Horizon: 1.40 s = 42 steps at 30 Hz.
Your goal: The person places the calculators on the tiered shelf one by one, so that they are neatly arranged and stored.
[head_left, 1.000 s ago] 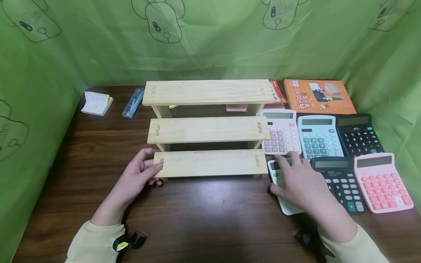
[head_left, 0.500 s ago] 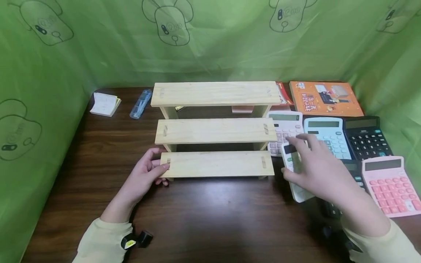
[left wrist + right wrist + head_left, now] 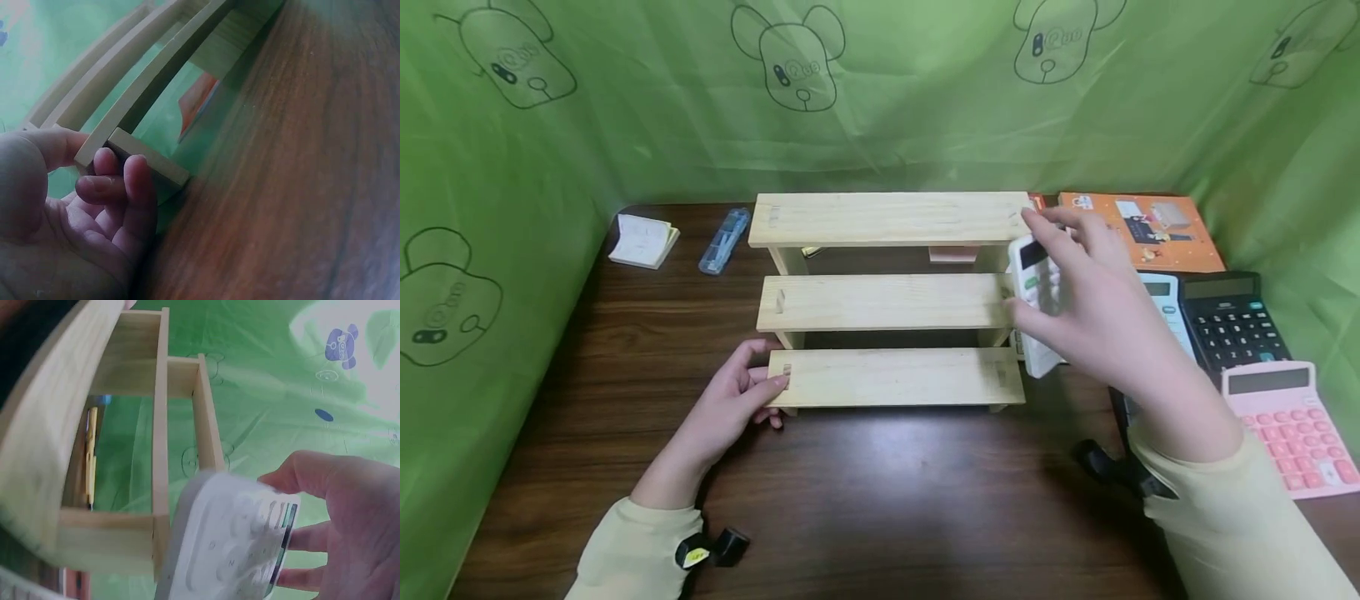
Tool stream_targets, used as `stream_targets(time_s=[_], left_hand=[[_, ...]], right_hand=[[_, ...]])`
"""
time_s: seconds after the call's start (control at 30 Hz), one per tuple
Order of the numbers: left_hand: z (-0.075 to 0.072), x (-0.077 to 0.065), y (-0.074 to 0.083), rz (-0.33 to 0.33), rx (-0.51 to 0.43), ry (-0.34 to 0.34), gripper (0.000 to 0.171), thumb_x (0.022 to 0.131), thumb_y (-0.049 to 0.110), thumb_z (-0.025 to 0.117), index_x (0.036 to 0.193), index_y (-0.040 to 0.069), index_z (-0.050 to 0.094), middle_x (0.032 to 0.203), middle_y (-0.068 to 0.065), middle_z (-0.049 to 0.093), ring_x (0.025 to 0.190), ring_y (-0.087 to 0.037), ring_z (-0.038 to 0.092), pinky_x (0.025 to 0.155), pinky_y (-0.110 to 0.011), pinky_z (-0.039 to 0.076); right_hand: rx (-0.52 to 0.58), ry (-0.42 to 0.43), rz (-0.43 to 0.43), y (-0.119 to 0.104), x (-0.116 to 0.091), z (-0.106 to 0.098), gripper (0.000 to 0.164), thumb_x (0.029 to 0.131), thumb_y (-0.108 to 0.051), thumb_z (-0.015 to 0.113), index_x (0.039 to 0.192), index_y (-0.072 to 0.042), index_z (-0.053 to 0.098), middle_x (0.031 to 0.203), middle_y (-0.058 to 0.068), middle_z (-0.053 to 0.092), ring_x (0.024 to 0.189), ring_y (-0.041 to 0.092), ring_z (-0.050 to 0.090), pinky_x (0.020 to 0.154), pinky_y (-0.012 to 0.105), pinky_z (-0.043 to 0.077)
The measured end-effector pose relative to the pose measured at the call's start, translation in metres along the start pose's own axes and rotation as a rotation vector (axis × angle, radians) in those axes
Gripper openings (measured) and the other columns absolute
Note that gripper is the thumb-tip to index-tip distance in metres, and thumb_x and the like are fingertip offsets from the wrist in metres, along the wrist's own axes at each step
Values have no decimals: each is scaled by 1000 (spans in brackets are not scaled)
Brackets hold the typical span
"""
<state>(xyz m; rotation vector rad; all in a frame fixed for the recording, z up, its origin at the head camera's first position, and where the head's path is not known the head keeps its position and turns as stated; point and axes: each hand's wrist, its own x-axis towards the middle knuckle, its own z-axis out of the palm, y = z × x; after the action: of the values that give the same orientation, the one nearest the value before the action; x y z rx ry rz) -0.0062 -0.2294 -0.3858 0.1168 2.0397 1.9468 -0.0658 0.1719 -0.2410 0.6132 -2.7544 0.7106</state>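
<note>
A three-tier wooden step shelf [image 3: 891, 304] stands in the middle of the table. My left hand [image 3: 737, 396] grips the left end of its lowest board, thumb on top and fingers below; the left wrist view shows that board [image 3: 150, 84] between thumb and curled fingers. My right hand [image 3: 1101, 292] holds a white calculator [image 3: 1033, 287] by its sides, lifted and tilted beside the right end of the middle tier. In the right wrist view the calculator [image 3: 228, 540] is close to the shelf boards [image 3: 160, 437]. Its lower keys face that camera.
On the right lie a pink calculator [image 3: 1292, 433], a black calculator [image 3: 1236, 325] and a blue calculator [image 3: 1165, 300], partly behind my right arm. An orange book [image 3: 1157, 229] is behind them. At back left are a notepad [image 3: 643, 242] and a blue stapler-like object [image 3: 724, 242]. Green cloth [image 3: 925, 108] encloses the table.
My right hand has picked the white calculator up off the table and carried it up and left to the shelf's right end. My left hand has kept its grip on the lowest board.
</note>
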Motion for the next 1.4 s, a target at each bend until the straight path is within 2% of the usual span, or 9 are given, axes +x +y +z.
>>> stream_targets(time_s=[0.23, 0.33, 0.57, 0.73, 0.8, 0.93, 1.03, 1.23, 1.4], left_hand=[[-3, 2, -2, 7, 11, -15, 42, 99, 16, 58, 131, 5, 34, 95, -23, 67, 56, -27, 60, 53, -41, 55], [-3, 1, -2, 4, 13, -15, 41, 99, 17, 58, 131, 6, 34, 95, -22, 67, 55, -27, 60, 52, -41, 55], [-2, 2, -5, 20, -4, -27, 42, 98, 15, 58, 132, 6, 36, 97, -23, 66, 55, -29, 59, 54, -43, 55], [-2, 0, -5, 10, -11, -18, 44, 98, 15, 60, 133, 5, 36, 95, -23, 66, 52, -32, 55, 54, -45, 55], [-2, -1, -4, 4, -13, -12, 45, 98, 16, 60, 134, 5, 35, 95, -23, 66, 52, -31, 55, 55, -45, 55], [-2, -2, -2, -5, -14, -6, 44, 97, 16, 60, 133, 6, 36, 95, -23, 66, 52, -30, 56, 55, -45, 55], [-2, -2, -2, 3, -10, -15, 43, 98, 15, 59, 133, 5, 36, 95, -23, 66, 53, -30, 57, 54, -44, 55], [-2, -2, -4, 21, 1, -25, 42, 99, 13, 58, 132, 3, 35, 94, -23, 67, 52, -28, 56, 53, -43, 55], [-3, -2, -3, 6, 2, -7, 43, 98, 15, 58, 133, 4, 36, 94, -22, 67, 52, -29, 54, 54, -44, 55]], right_hand=[[-71, 29, -29, -21, 27, 4, 87, 76, -20, 77, 151, -20, 34, 151, 12, 33, 128, 39, 35, 94, 61, 36], [-62, 15, -5, -27, 38, 7, 82, 77, -21, 76, 148, -14, 37, 154, 9, 29, 134, 38, 33, 101, 60, 34], [-91, 76, 15, -31, 56, 20, 53, 75, -23, 77, 117, -4, 51, 154, 10, 31, 135, 35, 31, 101, 53, 37], [-129, 87, 43, -34, 63, 29, 43, 74, -32, 79, 102, -8, 57, 126, 15, 37, 117, 33, 28, 72, 43, 45], [-133, 75, 49, -34, 64, 31, 44, 76, -37, 79, 101, -8, 57, 113, 14, 36, 108, 34, 28, 71, 40, 42], [-150, 27, 63, -34, 60, 28, 51, 82, -48, 74, 108, -6, 60, 104, 12, 43, 101, 34, 33, 79, 42, 36], [-136, 36, 9, -30, 52, 25, 52, 86, -49, 69, 114, -5, 65, 100, 9, 47, 97, 32, 37, 79, 42, 34], [-73, 91, -195, -19, 36, 21, 47, 85, -40, 72, 114, -3, 68, 104, 10, 55, 96, 31, 46, 82, 42, 37], [-67, -14, -287, -15, 30, 16, 61, 82, -45, 75, 127, -6, 62, 125, 13, 51, 112, 31, 44, 88, 45, 40]])
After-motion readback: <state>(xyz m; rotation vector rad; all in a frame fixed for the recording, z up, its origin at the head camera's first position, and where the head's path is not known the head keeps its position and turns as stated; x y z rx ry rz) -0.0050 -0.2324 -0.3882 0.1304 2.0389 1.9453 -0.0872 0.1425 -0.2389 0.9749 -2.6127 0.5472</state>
